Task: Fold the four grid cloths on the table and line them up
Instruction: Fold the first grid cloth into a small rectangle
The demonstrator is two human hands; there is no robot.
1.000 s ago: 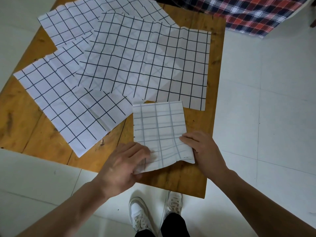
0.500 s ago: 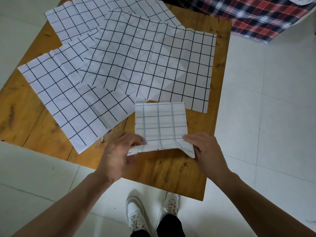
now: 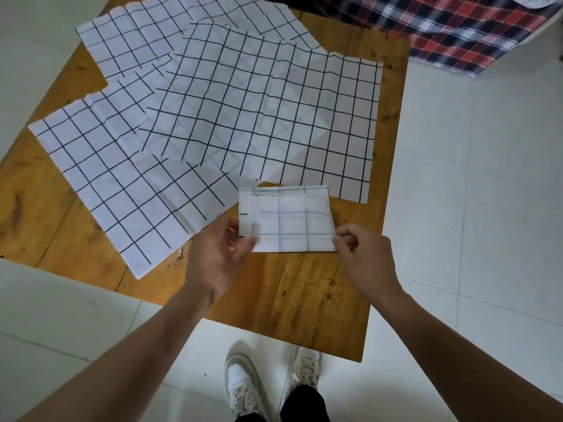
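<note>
A small folded grid cloth point(image 3: 289, 220), pale side up, lies near the front of the wooden table point(image 3: 304, 300) as a wide rectangle. My left hand point(image 3: 217, 254) pinches its near left corner. My right hand point(image 3: 362, 254) pinches its near right corner. Three grid cloths lie unfolded and overlapping behind it: a big one in the middle point(image 3: 268, 117), one at the left point(image 3: 122, 184) and one at the back point(image 3: 146, 38), partly covered by the middle one.
A red, white and dark plaid fabric point(image 3: 441, 28) hangs beyond the table's far right corner. White floor tiles surround the table. My shoes point(image 3: 243, 388) stand just before its front edge. The left cloth's near corner comes close to the table's front left edge.
The near half of the small cloth has been folded up and away, so it is now half as deep. Both hands moved forward with its near edge.
</note>
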